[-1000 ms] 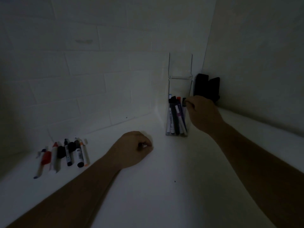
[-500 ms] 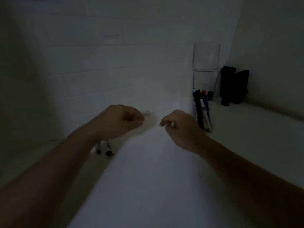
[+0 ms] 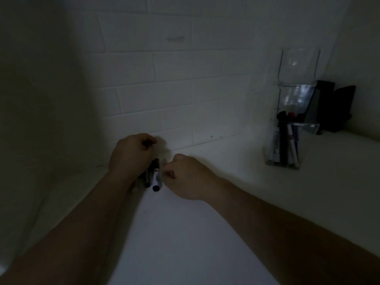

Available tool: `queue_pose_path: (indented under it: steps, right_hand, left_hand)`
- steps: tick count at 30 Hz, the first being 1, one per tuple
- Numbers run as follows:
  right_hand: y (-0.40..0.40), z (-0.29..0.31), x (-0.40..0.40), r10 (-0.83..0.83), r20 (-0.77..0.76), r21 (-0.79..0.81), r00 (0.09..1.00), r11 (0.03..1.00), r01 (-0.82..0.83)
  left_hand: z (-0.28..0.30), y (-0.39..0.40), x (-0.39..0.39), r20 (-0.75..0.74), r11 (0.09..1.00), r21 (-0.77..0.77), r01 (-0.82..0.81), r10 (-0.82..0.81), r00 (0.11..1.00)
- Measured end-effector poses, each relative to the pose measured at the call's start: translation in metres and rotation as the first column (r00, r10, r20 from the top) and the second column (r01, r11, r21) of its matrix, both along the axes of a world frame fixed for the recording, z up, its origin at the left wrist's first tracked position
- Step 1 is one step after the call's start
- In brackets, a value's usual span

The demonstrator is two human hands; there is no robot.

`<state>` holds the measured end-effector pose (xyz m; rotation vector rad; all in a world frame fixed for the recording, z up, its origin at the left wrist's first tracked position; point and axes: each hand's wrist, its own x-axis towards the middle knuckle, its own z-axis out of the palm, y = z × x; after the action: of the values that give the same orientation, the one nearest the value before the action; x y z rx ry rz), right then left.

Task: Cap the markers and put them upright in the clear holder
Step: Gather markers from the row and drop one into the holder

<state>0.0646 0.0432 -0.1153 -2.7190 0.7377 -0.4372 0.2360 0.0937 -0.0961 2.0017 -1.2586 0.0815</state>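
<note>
Loose markers: a black-and-white marker (image 3: pixel 156 176) and a darker one (image 3: pixel 147 178) lie on the white counter (image 3: pixel 185 243), partly under the hands; more may be hidden.
Clear holder: (image 3: pixel 287 140) far right, well apart, with several capped markers (image 3: pixel 284 138) already upright.
Left hand: (image 3: pixel 131 155) curled over the loose markers; grip unclear.
Right hand: (image 3: pixel 185 175) curled just beside them; whether it pinches anything, I cannot tell.
Progress: partly done; the loose ones remain.
</note>
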Motion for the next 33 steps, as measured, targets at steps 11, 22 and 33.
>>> queue_pose_path:
  steps: [11, 22, 33]
  right_hand:
    - [-0.035, 0.005, -0.102, -0.145, -0.194, -0.163, 0.970, 0.980, 0.114]
    - [-0.079, -0.018, -0.177, -0.371, 0.227, -0.065, 0.900, 0.917, 0.395]
    - [-0.075, -0.015, -0.186, -0.358, 0.318, 0.079, 0.878, 0.933, 0.351]
  left_hand:
    - [-0.007, -0.009, -0.010, 0.164, 0.996, 0.064, 0.056, -0.066, 0.984]
    - [0.021, -0.082, -0.060, 0.341, 0.830, 0.506, 0.233, -0.441, 0.830]
    - [-0.006, -0.092, -0.103, 0.309, 0.879, 0.282, 0.384, -0.462, 0.831]
